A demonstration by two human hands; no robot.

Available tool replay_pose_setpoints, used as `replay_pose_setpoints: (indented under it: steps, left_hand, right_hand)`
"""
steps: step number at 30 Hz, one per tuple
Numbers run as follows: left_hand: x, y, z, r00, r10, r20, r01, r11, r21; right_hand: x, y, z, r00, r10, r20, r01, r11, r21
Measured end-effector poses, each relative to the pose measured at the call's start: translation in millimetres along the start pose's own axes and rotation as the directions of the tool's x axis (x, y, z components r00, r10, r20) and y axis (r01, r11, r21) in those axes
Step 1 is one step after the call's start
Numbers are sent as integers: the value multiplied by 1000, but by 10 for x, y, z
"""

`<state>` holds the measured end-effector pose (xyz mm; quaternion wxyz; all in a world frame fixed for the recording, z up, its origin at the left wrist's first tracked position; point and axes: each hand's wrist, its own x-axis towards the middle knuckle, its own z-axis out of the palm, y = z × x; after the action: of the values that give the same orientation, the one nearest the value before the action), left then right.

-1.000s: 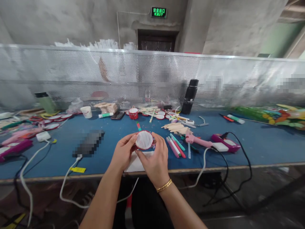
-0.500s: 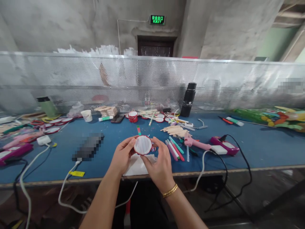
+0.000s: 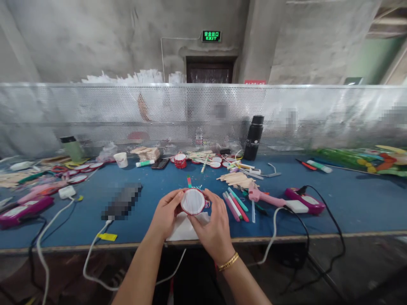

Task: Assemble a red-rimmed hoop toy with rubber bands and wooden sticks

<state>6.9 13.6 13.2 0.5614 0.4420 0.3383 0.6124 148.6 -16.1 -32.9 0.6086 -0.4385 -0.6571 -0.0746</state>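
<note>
Landmark: white paper [image 3: 181, 231], which lay at the near edge of the blue table [image 3: 152, 186], partly covered by the hands.
Round disc [image 3: 192, 201]: one, white-faced, red-rimmed; it was held over the far part of the white paper, its face turned toward the person.
Left hand [image 3: 165, 214]: gripped the disc, thumb and fingers pinching its left rim.
Right hand [image 3: 214, 224]: also gripped the disc, thumb at the lower rim, fingertips at the right.
Disc, done: the rim was red all round where it showed, and the white face was in place, faintly streaked; the piece was judged largely formed.
Disc, left: no drawn figure could be made out on the face and no stick was seen joined to the rim; whether either was wanted could not be told. The back was hidden.
Markers [image 3: 235, 205]: several, in mixed colours, which lay right of the white paper, apparently unused.
Pink glue gun [image 3: 269, 198]: rested farther right of the white paper, in neither hand.
Wooden sticks [image 3: 238, 179]: a loose pile, beyond and right of the white paper.
Red-rimmed stack [image 3: 180, 161]: stood well beyond the white paper.
Change from half a second earlier: the whole scene sat slightly lower in view, probably from a head tilt; the two-handed hold and the disc's place over the white paper were much the same.
</note>
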Motion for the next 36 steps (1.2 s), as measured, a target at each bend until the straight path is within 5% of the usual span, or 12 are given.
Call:
replay_pose_setpoints:
  steps: [36]
  left_hand:
    - [4, -20, 8, 1000, 13, 24, -13, 1000, -6]
  right_hand:
    - [14, -16, -47, 993, 65, 96, -65, 998, -7]
